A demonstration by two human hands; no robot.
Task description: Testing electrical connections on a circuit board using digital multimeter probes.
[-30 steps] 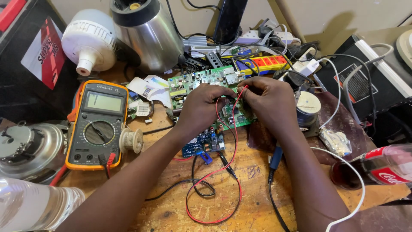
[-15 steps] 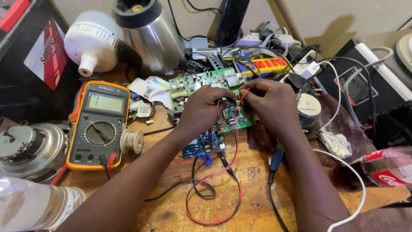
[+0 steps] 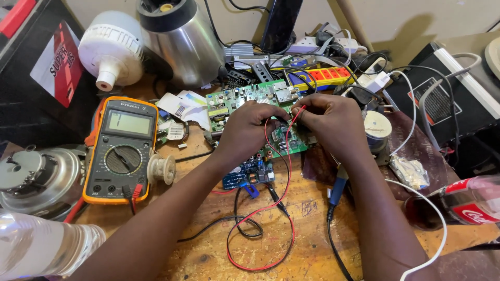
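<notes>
Cluttered wooden bench [image 3: 312,229]; green circuit board [image 3: 245,99] lies directly under both hands, long axis left-right. My left hand [image 3: 250,130] presses fingers-down on it; my right hand [image 3: 333,122] pinches the red probe lead [image 3: 284,171] at the board's right end.

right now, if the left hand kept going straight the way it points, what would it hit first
The left hand points up and right across the green circuit board, so it would likely meet the right hand first; they almost touch at the red wire. Depth is unclear.
</notes>
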